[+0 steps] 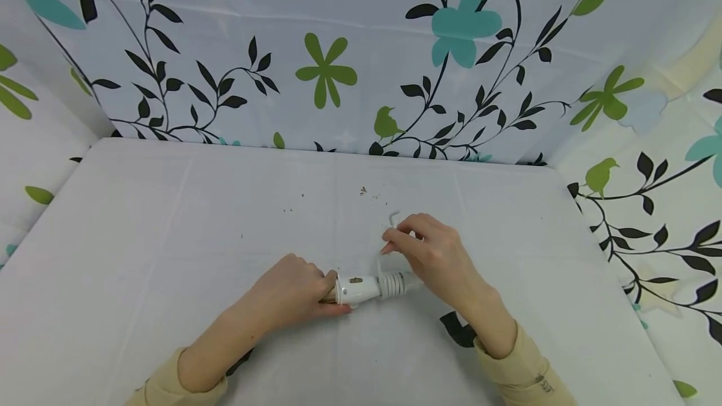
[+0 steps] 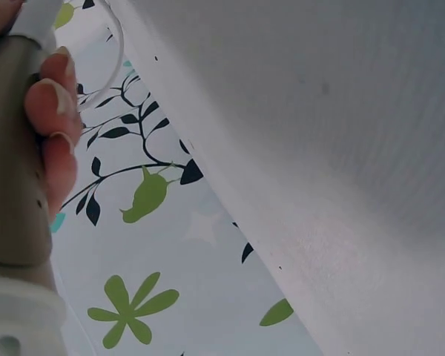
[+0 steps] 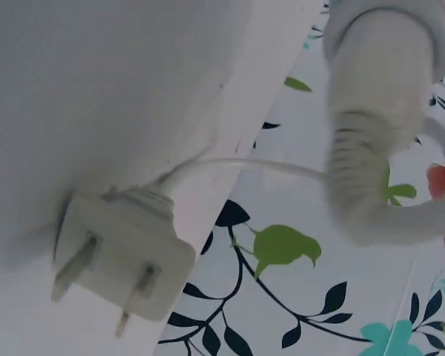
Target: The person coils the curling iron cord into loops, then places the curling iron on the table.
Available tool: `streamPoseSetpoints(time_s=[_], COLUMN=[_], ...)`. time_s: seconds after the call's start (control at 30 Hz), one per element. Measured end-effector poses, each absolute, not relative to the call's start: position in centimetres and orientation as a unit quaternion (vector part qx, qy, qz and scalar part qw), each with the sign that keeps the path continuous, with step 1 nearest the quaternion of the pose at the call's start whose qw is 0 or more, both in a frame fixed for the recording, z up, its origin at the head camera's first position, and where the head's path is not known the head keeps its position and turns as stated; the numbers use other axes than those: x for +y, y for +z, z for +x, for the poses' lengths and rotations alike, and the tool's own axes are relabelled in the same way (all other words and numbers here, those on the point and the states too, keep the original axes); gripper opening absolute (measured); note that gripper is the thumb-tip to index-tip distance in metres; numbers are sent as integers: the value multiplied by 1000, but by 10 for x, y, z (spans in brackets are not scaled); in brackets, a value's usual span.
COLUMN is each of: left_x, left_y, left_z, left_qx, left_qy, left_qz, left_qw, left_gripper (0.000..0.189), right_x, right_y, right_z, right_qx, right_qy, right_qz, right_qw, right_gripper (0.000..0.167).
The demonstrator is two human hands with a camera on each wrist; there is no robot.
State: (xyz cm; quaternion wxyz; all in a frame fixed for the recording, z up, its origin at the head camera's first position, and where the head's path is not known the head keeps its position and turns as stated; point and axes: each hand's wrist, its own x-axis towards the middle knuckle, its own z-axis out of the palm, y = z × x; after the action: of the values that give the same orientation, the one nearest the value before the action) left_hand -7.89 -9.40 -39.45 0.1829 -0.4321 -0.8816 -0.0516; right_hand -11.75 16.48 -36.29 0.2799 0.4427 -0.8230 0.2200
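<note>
My left hand [image 1: 293, 287] grips a white-and-beige corded hand-held appliance [image 1: 356, 289], lying sideways above the table; its exact kind is unclear. In the left wrist view, curled fingers [image 2: 53, 111] wrap its beige barrel [image 2: 11, 156]. White power cord [image 1: 391, 284] is wound in several turns round the narrow right end. My right hand [image 1: 440, 255] pinches a loose stretch of this cord just above the turns, and a short bend sticks out beyond the fingertips. A white two-prong plug [image 3: 126, 252] hangs by the cord in the right wrist view.
A white-covered table [image 1: 169, 237] lies under both hands. Several small dark crumbs [image 1: 363, 191] are scattered toward its far side. Leaf-and-bird patterned curtains [image 1: 338, 49] stand along the back and both sides.
</note>
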Motion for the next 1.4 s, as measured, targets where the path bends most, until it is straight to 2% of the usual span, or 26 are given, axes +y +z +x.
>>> streamPoseSetpoints(time_s=[0.17, 0.67, 0.8, 0.97, 1.13, 1.3, 1.4], left_x=[-96, -92, -91, -90, -90, -89, -88], left_y=[-392, -380, -379, -378, -380, -383, -383], left_z=[-80, -79, -79, -79, -79, -80, -80], left_qx=[-856, -795, -787, -782, -783, -789, -796], left_qy=[-61, -153, -174, -184, -177, -187, -206], left_qz=[-453, -499, -498, -495, -491, -472, -445], left_qw=[242, 309, 319, 331, 337, 345, 356], left_gripper=[47, 50, 50, 47, 44, 44, 47], right_x=[171, 183, 182, 178, 176, 175, 173], right_y=[-361, -369, -369, -370, -372, -375, -377], right_z=[-123, -135, -137, -137, -136, -134, -133], right_qx=[-830, -823, -815, -810, -818, -830, -831], right_qy=[261, 371, 379, 375, 360, 357, 362], right_qz=[414, 402, 410, 422, 414, 393, 386], right_qw=[269, 155, 156, 160, 171, 171, 170], right_gripper=[21, 21, 14, 37, 43, 40, 22])
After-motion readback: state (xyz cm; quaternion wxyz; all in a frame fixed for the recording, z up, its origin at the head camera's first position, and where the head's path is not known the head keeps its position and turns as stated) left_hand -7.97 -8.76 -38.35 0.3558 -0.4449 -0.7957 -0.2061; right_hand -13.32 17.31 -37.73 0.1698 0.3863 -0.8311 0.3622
